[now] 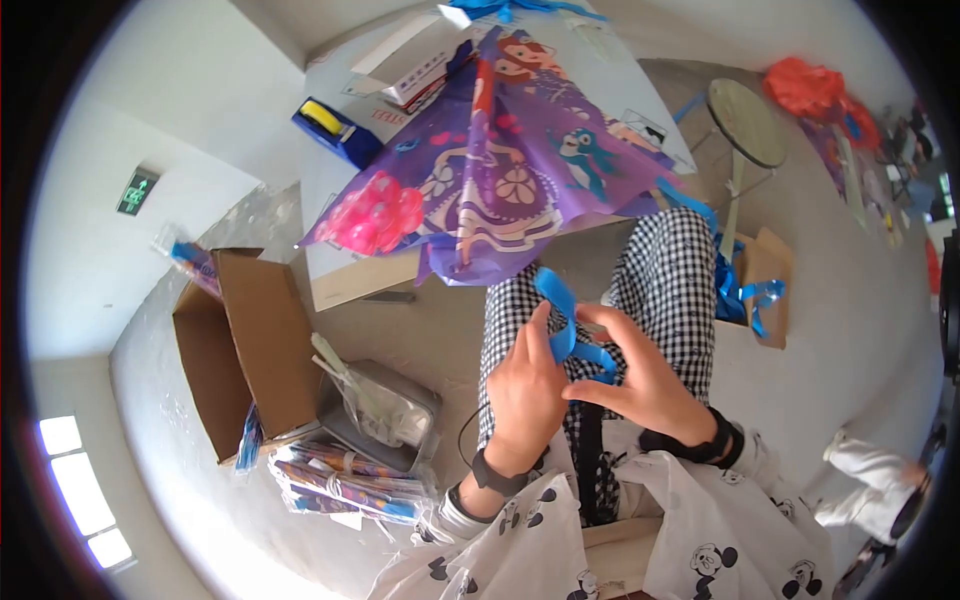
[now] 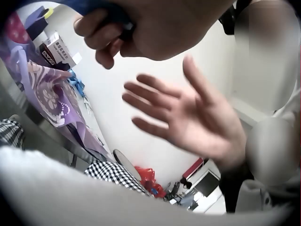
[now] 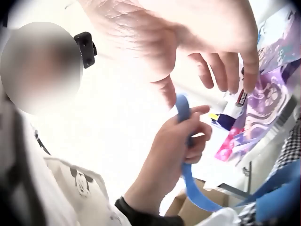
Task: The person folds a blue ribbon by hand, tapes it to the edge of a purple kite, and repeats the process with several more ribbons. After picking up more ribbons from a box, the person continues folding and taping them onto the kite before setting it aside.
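Observation:
My left hand (image 1: pixel 525 390) grips a blue ribbon (image 1: pixel 562 325) above my lap, with one end standing up past the fingers. In the right wrist view the curled left hand (image 3: pixel 164 148) has the ribbon (image 3: pixel 195 190) running through it and trailing below. My right hand (image 1: pixel 645 380) is beside it, thumb and fingers spread apart around the loose ribbon. Seen from the left wrist, the right hand (image 2: pixel 188 117) has its palm turned up, fingers extended and nothing in it. Beyond both hands, a purple mermaid-print kite (image 1: pixel 510 200) lies over the table.
On the table (image 1: pixel 335 280) stand a blue tape dispenser (image 1: pixel 335 132) and a white box (image 1: pixel 410 55). Cardboard boxes (image 1: pixel 270 345) and a grey bin (image 1: pixel 425 410) are left, near bundled packets (image 1: pixel 330 485). A round stool (image 1: pixel 745 120) and a carton of ribbon (image 1: pixel 770 265) are right.

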A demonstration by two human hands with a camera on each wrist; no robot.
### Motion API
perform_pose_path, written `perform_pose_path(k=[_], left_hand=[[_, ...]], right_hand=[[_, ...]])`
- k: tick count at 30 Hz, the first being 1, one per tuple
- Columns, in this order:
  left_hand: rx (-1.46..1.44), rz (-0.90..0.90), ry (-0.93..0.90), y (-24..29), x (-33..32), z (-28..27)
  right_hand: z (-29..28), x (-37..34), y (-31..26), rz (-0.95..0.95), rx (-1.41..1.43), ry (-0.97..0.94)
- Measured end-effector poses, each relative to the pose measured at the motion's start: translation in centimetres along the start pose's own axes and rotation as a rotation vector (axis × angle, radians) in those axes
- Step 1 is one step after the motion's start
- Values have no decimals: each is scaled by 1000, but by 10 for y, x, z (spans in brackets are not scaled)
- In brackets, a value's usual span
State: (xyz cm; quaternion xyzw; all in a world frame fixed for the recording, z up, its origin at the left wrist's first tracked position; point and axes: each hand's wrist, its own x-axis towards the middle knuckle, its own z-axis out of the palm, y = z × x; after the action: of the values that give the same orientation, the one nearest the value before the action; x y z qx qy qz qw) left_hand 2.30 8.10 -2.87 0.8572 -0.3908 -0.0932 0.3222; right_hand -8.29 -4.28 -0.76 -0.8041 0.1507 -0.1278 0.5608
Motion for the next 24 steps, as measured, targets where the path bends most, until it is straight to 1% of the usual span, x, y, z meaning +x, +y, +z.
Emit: perform_pose_path(k=[1, 2, 4, 5, 7, 11, 12, 14, 15, 16, 18, 20, 22, 24], left_hand=[[17, 45, 30, 5, -3, 9], [6, 55, 16, 7, -5, 14], [-15, 70, -6, 13, -7, 19], [-98, 39, -28, 15, -9, 14], [-338, -33, -128, 12, -9, 7], [-733, -157, -296, 2, -8, -1], [-821, -182, -333, -1, -8, -3], [-931, -266, -387, -7, -10, -3], [-982, -312, -406, -8, -10, -4], [-1032, -359, -424, -7, -10, -6], [-1035, -328, -452, -2, -7, -10], [-1069, -287, -473, 2, -7, -10], [-1096, -309, -480, 2, -8, -9], [-1156, -341, -454, 4, -10, -9]], right_hand=[[4, 4, -2, -2, 3, 44], [6, 8, -4, 15, 71, 96], [9, 12, 12, -63, 133, 221], [6, 10, 13, -3, 204, 238], [1, 8, 10, 117, 350, 268], [-7, 3, 17, 183, 451, 173], [-8, 1, 18, 187, 449, 178], [-7, -1, 18, 194, 443, 186], [-9, 0, 15, 179, 412, 172], [-10, 0, 14, 172, 445, 139], [-11, 2, 12, 155, 513, 67], [-12, 2, 6, 220, 609, -35], [-11, 2, 4, 270, 724, -107], [-12, -1, 0, 248, 728, -93]])
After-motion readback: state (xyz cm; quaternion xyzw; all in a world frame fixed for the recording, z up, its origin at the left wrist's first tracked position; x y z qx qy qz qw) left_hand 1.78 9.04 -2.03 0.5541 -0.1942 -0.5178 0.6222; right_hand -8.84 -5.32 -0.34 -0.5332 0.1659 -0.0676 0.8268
